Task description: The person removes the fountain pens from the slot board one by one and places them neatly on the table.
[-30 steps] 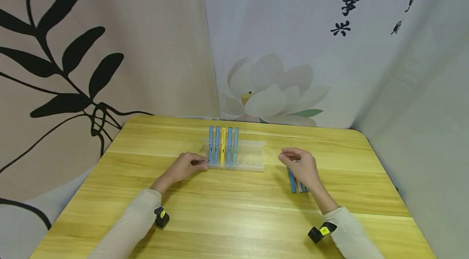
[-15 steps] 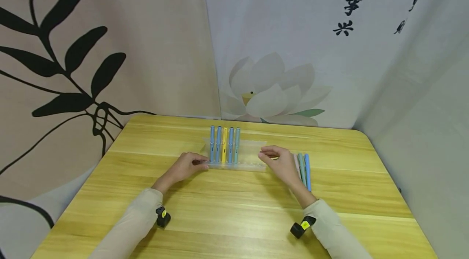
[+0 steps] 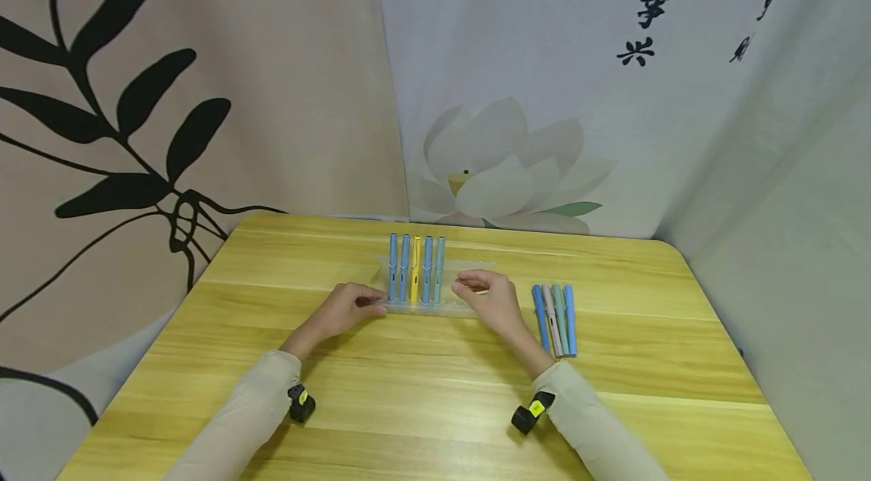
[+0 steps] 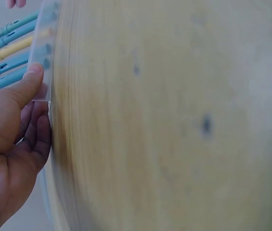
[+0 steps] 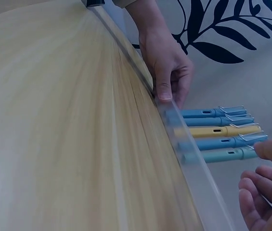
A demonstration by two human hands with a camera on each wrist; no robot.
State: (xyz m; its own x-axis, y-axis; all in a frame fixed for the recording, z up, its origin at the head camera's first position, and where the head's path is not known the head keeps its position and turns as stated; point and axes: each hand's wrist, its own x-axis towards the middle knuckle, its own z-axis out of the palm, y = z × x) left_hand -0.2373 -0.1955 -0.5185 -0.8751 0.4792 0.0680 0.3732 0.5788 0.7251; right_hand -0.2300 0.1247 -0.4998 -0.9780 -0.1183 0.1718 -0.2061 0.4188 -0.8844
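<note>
A clear plastic pen rack (image 3: 445, 311) stands near the table's back edge, with several pens upright in its left part: blue ones, a yellow pen (image 3: 415, 269) and a green pen (image 3: 438, 271). My left hand (image 3: 347, 308) grips the rack's left end; in the left wrist view its thumb (image 4: 33, 74) presses on the front strip. My right hand (image 3: 491, 303) is over the rack's right part, just right of the green pen, fingers loosely curled. The right wrist view shows a gap between its thumb (image 5: 268, 150) and fingers (image 5: 253, 197), with nothing held; the thumb overlaps the green pen's clip end.
Right of the rack, a short row of pens lies on the wooden table (image 3: 422, 390): a blue pen (image 3: 540, 314), a pinkish-grey pen (image 3: 553, 322), a green pen (image 3: 561, 314) and another blue pen (image 3: 570, 318). A printed curtain (image 3: 531, 88) hangs behind the table.
My right hand has moved left from above the loose pens to the rack's right part, uncovering those pens. My left hand has stayed on the rack's left end.
</note>
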